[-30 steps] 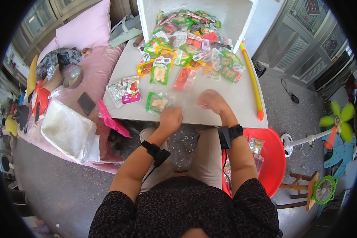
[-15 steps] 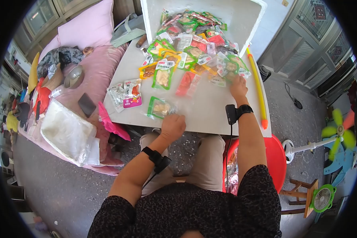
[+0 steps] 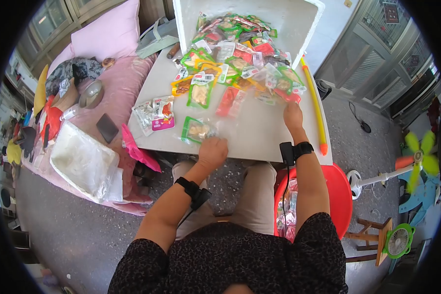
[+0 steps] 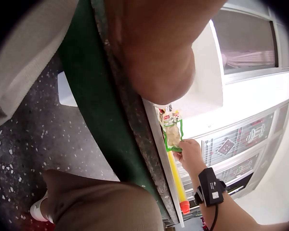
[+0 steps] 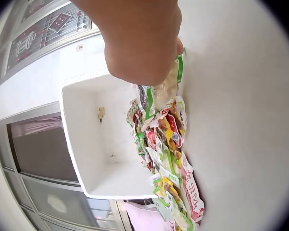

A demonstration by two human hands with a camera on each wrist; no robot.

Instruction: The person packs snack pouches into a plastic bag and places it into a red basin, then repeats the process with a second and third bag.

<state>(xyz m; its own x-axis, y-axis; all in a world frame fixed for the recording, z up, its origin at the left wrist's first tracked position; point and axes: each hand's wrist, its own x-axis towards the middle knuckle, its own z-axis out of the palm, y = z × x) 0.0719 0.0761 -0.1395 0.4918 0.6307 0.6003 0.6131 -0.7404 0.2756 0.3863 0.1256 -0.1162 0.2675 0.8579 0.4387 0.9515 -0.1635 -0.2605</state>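
At the table's front edge, my left hand (image 3: 213,150) has curled fingers at the clear end of a green-edged food packet (image 3: 195,130), gripping its near corner; its fingertips are hidden. My right hand (image 3: 293,117) is farther forward on the right, by the pile's near right side. Its thumb and fingers pinch the edge of a green-edged food packet (image 4: 173,134), plain in the left wrist view. In the right wrist view, that pale-filled packet (image 5: 166,89) shows beyond the right hand (image 5: 139,48), beside other packets. A red packet (image 3: 230,101) lies between the hands.
A white foam box (image 3: 306,29) lies on its side, packets spilling from it onto the table (image 3: 255,139). Silver and pink packets (image 3: 162,112) lie at left. A yellow tube (image 3: 314,105) runs along the right edge. Below stands a red basin (image 3: 338,196) with packets.
My right hand has moved from the table's middle to the pile's right side and taken a packet's edge, then drawn slightly back. The left hand stays by its packet.
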